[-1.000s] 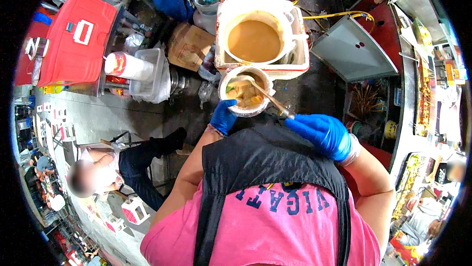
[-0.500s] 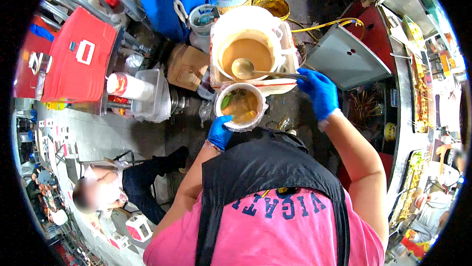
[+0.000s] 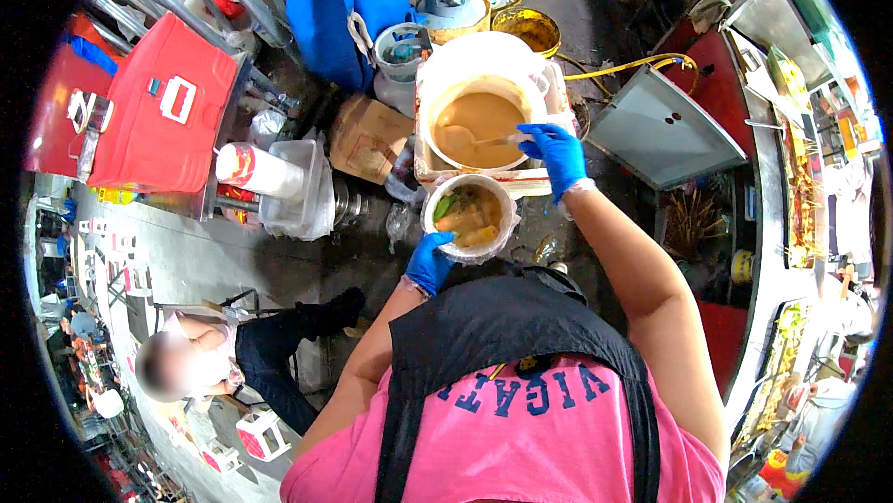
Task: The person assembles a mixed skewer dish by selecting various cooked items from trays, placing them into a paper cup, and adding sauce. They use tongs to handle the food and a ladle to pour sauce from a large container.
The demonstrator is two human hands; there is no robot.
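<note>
My left hand (image 3: 430, 263), in a blue glove, grips the near left rim of a white bowl (image 3: 510, 224) lined with clear plastic. Brownish broth, green leaves and yellowish pieces fill the bowl. Just beyond it stands a large white pot (image 3: 430, 131) of cloudy tan soup (image 3: 493, 115). My right hand (image 3: 556, 157), also gloved in blue, is closed round the handle of a ladle (image 3: 498, 140) at the pot's right side. The ladle's round head is dipped in the soup, so its edges show only faintly.
The pot sits in a white foam box (image 3: 558, 99). Left of it are a cardboard box (image 3: 367, 138), a clear plastic bin (image 3: 302, 187) and a red cooler box (image 3: 167, 122). A seated person (image 3: 214, 354) is at lower left. A grey panel (image 3: 665, 126) leans at right.
My right hand has moved left and nearer the pot, and the ladle's head has gone from above the soup down into it. The bowl stays in my left hand.
</note>
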